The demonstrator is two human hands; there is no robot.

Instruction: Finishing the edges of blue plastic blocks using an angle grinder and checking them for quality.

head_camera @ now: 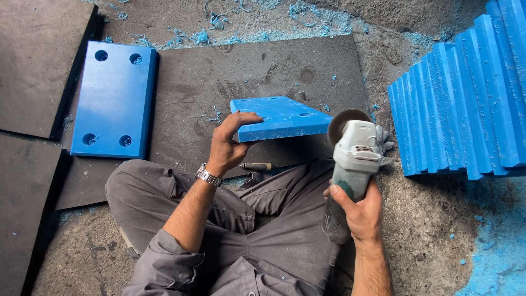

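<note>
Left grip point(229, 143) on blue plate point(282, 117); right grip point(356, 205) clutching grinder point(353, 159).

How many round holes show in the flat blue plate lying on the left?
4: two near the top edge of the blue plate, two near its bottom edge; none look hidden.

The person wears dusty grey work trousers point(257, 219) and a matching grey shirt, its left sleeve point(164, 263) rolled above the elbow. A silver metal-link wristwatch point(209, 176) circles the left wrist. Both forearms are bare.
</note>
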